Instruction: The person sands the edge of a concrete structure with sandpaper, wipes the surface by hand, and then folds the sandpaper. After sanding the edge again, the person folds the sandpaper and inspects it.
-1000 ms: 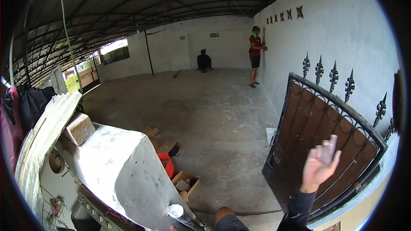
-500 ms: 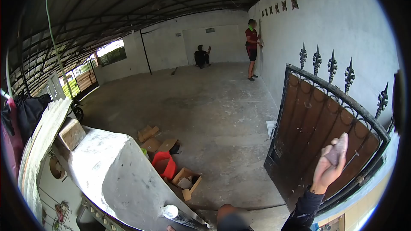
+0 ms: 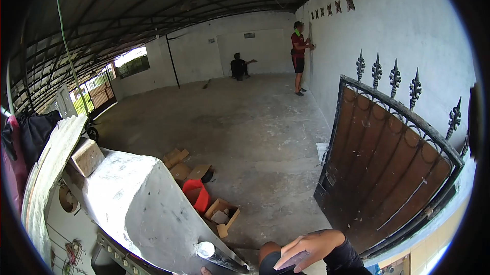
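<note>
My right hand (image 3: 315, 248), in a dark sleeve, is low at the bottom of the view, in front of my bent knee (image 3: 269, 250). Its fingers are bent around a thin, grey-brown piece that looks like sandpaper (image 3: 293, 260), partly covered by the fingers. At the bottom edge, beside the white-capped dark pipe (image 3: 205, 250), a small bit of skin shows, perhaps my left hand (image 3: 205, 271); its fingers are not visible. The white plastered wall end (image 3: 153, 198) stands to the left.
An ornate metal gate (image 3: 380, 168) with spikes stands open at right. Cardboard boxes (image 3: 227, 214) and a red bag (image 3: 197, 196) lie on the concrete floor. One person (image 3: 298, 55) stands at the right wall; another person (image 3: 238, 67) sits by the back wall. A block (image 3: 87, 157) rests at left.
My right hand has come down and left from in front of the gate to near my knee, still holding the piece. The seated person's arm has lowered and stretched outward.
</note>
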Available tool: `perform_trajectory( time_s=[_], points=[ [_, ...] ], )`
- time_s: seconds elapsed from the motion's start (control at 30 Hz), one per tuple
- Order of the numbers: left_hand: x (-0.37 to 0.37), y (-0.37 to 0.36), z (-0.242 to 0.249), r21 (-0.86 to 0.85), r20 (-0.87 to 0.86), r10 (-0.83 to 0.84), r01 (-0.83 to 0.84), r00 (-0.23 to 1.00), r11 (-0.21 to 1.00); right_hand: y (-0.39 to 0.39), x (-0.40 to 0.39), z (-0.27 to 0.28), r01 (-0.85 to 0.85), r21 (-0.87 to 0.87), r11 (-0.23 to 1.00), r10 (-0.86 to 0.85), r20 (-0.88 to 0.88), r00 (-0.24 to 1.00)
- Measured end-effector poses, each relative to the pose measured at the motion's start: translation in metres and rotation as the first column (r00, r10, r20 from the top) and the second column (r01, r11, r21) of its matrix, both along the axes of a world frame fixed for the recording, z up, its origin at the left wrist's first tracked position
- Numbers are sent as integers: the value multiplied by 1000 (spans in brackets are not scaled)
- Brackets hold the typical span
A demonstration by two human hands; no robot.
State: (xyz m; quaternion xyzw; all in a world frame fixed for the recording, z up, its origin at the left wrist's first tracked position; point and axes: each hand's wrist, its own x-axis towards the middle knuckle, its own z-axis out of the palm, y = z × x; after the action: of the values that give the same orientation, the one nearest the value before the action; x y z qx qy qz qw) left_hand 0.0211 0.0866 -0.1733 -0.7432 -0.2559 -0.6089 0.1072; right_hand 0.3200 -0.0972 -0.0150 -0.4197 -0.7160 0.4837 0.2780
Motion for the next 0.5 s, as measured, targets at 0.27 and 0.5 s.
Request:
perform_trajectory(
  time_s=[0.27, 0.5],
  points=[
    [1, -2, 6, 1, -3, -26, 26, 1000, 1000, 7, -9, 2, -37, -23, 999, 39, 69, 997],
    [3, 0, 8, 10, 1, -69, 69, 998, 998, -5, 7, 27, 335, 4, 942, -284, -519, 806]
  ],
)
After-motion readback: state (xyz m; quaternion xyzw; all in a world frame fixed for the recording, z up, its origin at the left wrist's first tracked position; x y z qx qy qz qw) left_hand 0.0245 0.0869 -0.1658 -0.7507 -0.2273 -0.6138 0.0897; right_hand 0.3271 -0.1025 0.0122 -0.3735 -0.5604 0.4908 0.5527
